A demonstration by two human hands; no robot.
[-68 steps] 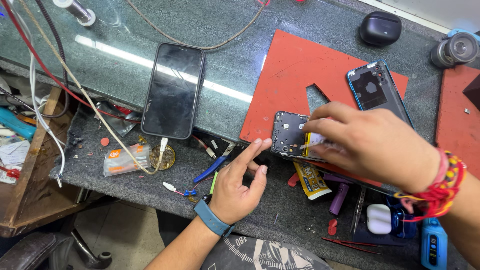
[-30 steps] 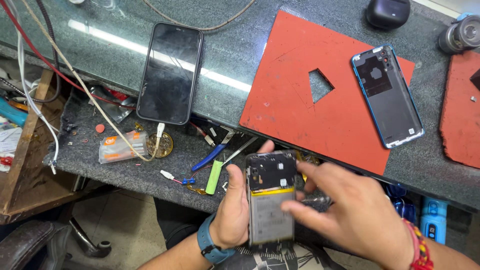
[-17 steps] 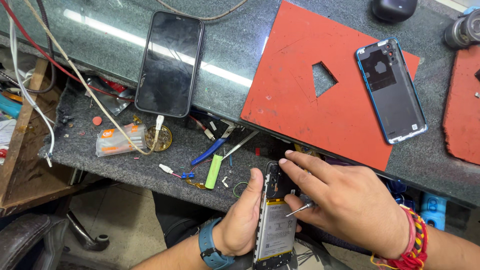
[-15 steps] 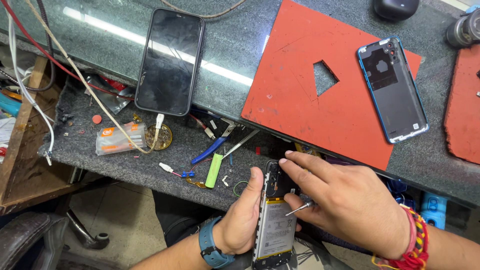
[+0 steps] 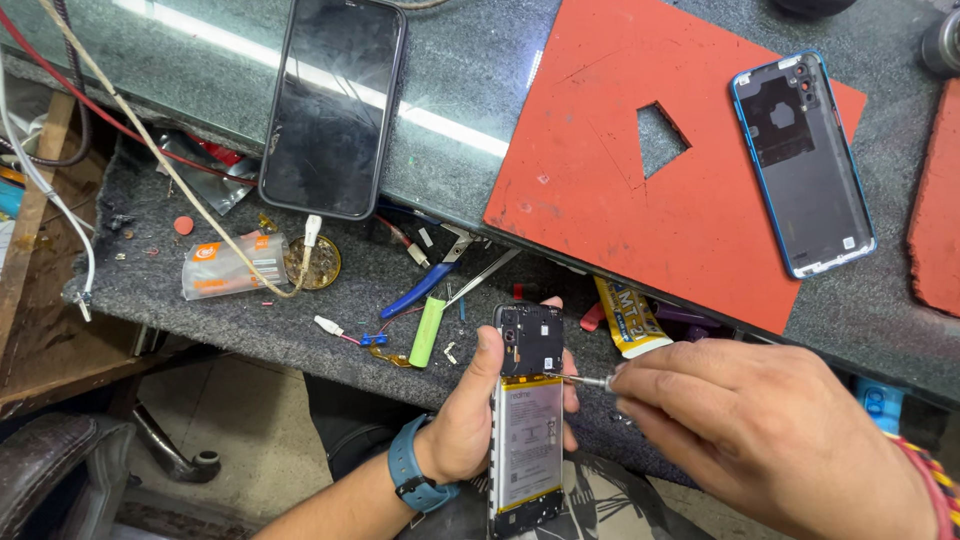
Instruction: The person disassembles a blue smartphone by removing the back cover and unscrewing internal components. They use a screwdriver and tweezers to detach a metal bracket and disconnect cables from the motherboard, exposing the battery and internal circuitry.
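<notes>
Cluttered counter (image 5: 480, 130) ahead: your left hand (image 5: 470, 420) clamps the opened phone (image 5: 527, 420) below its edge, back cover (image 5: 805, 165) already off, your right hand (image 5: 770, 430) pinching a screwdriver (image 5: 590, 380) against it; inner plate still on.

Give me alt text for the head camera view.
A left hand holds an opened phone with its battery showing, while the right hand puts a small screwdriver to it. Its blue back cover lies on a red mat.
</notes>
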